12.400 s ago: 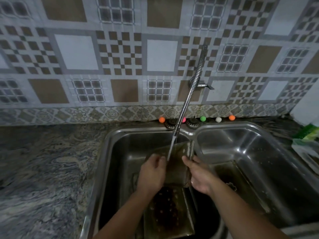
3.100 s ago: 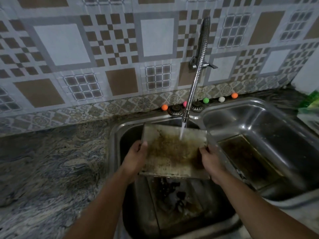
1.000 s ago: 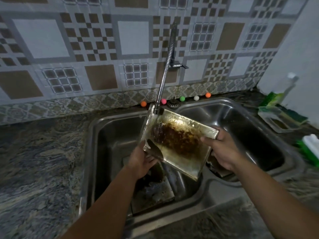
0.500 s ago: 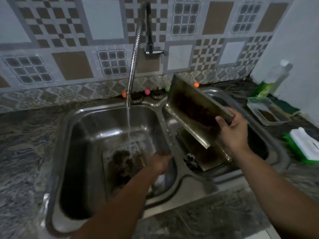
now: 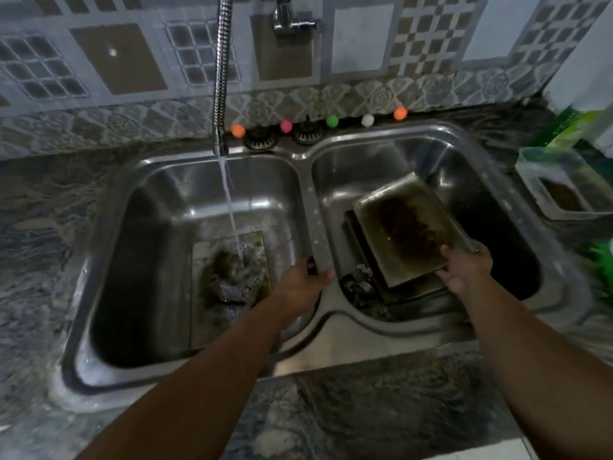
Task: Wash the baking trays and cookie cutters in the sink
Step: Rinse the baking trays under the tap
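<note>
My right hand [image 5: 466, 270] has its grip closed on the near corner of a stained baking tray [image 5: 406, 229], holding it tilted low over another tray [image 5: 403, 293] in the right basin, I judge so it can stack there out of the water's way. Just left of that grip, my left hand [image 5: 303, 283] rests with loosely curled fingers on the divider of the sink [image 5: 316, 227], holding nothing, probably to steady me. Further left, the tap [image 5: 221, 78] runs onto a third tray [image 5: 229, 287] lying flat in the left basin, soaking its grime. What look like cookie cutters [image 5: 360, 287] sit beside the stack; too dim to be sure. Half a second ago the tray stood higher and steeper above the right basin, and my left hand was down inside the left basin; now the tray has come down and that hand has come up to the divider.
</note>
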